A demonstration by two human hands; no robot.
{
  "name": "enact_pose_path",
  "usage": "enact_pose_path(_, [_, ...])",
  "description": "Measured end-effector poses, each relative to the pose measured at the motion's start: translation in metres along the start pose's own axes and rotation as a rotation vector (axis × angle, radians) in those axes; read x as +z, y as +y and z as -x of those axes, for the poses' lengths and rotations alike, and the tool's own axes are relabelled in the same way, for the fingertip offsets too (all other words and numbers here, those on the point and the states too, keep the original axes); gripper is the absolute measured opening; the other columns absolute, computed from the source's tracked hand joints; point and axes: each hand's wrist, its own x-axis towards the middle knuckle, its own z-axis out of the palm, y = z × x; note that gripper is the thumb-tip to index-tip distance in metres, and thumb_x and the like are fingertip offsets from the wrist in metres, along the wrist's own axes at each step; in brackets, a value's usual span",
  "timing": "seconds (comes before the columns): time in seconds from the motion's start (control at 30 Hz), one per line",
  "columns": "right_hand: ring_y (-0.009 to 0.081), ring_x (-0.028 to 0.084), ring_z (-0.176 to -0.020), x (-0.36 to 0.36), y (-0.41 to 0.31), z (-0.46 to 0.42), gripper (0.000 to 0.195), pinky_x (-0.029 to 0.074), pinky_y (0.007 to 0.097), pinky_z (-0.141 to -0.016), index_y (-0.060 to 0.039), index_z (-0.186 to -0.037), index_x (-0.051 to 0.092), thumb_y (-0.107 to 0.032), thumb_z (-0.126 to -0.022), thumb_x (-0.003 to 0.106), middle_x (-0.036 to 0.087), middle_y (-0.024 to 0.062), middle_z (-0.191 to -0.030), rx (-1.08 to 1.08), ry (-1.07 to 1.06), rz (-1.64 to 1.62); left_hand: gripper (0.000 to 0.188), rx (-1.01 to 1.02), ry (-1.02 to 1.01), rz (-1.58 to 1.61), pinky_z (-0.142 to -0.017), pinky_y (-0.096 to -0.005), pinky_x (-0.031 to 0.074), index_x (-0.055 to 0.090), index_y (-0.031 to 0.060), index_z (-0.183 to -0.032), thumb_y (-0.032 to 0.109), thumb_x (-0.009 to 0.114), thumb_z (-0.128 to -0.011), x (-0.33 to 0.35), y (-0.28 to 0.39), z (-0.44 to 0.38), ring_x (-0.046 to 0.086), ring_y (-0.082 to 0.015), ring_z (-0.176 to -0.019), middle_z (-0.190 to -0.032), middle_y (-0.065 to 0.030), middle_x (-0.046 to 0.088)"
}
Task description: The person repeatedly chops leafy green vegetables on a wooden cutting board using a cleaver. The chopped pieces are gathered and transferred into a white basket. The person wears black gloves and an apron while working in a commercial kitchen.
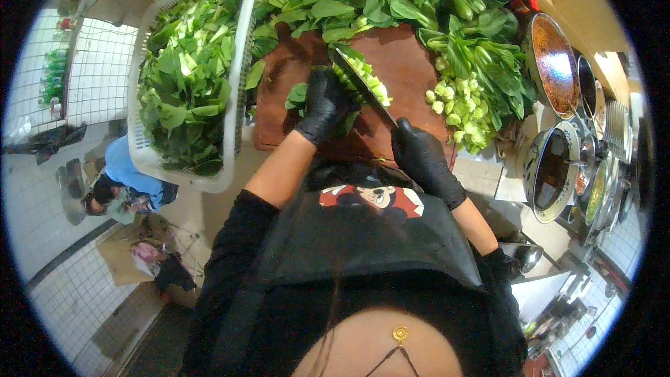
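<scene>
My right hand, in a black glove, grips the handle of a kitchen knife. Its blade slants up and left across the reddish-brown cutting board. My left hand, also gloved in black, holds bok choy leaves against the board, just left of the blade. Pale green cut stem pieces lie along the blade's right side. Trimmed bok choy root ends are heaped at the board's right edge. The left fingertips are hidden among the leaves.
A white plastic basket of cut greens stands left. Whole bok choy is piled behind the board and to its right. Farther right are a bowl of reddish sauce, a bowl of dark liquid and stacked plates. Someone in blue is at lower left.
</scene>
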Motion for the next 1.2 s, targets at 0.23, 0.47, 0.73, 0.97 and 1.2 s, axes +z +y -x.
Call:
enact_pose_path(0.23, [0.0368,0.054,-0.05,0.016,-0.009,-0.035,0.013,0.04,0.0466,-0.043,-0.0015,-0.083,0.05,-0.014,-0.081,0.05,0.054,0.0188,-0.055,-0.062,-0.006,0.045,0.066,-0.285,0.038,0.557,-0.088,-0.043,0.037,0.045,0.0052,-0.114,0.022,0.074,-0.057,-0.002,0.026,0.014,0.047,-0.0331,-0.1,-0.113,-0.0171,0.047])
enact_pose_path(0.47, [0.0392,0.055,-0.059,0.054,0.012,-0.06,0.017,0.042,0.0459,-0.048,-0.0052,-0.087,0.051,-0.018,-0.077,0.057,0.056,0.0196,-0.063,-0.008,-0.005,0.021,0.092,-0.112,-0.007,-0.514,-0.099,-0.0462,0.025,0.028,-0.0031,-0.128,0.033,0.074,-0.057,-0.002,-0.004,0.018,0.033,-0.0381,-0.117,-0.122,-0.0216,0.039])
enact_pose_path(0.73, [0.0402,0.054,-0.061,-0.008,-0.023,-0.011,0.011,0.041,0.0452,-0.05,-0.0057,-0.083,0.048,-0.01,-0.079,0.057,0.053,0.0195,-0.061,-0.032,0.046,-0.125,0.098,-0.002,0.07,-0.867,-0.096,-0.0459,0.028,0.024,-0.0073,-0.128,0.046,0.07,-0.061,-0.038,0.026,0.052,0.034,-0.0391,-0.117,-0.124,-0.0251,0.037])
enact_pose_path(0.97, [0.0403,0.055,-0.06,0.003,-0.026,-0.004,0.014,0.04,0.0466,-0.049,-0.0034,-0.092,0.047,-0.012,-0.082,0.05,0.055,0.0209,-0.063,-0.013,-0.234,-0.078,0.062,-0.225,0.06,-0.102,-0.083,-0.0422,0.039,0.045,0.0021,-0.112,0.032,0.073,-0.065,-0.029,0.023,0.057,0.048,-0.0345,-0.097,-0.104,-0.0179,0.051])
enact_pose_path(1.2, [0.0391,0.057,-0.061,0.063,-0.015,-0.049,0.025,0.044,0.0463,-0.052,-0.003,-0.1,0.05,-0.018,-0.079,0.051,0.059,0.0211,-0.068,0.048,-0.164,-0.082,0.081,-0.059,-0.165,-1.089,-0.096,-0.0465,0.028,0.03,0.0027,-0.131,0.041,0.066,-0.07,-0.023,-0.005,0.071,0.037,-0.0385,-0.113,-0.121,-0.0211,0.041])
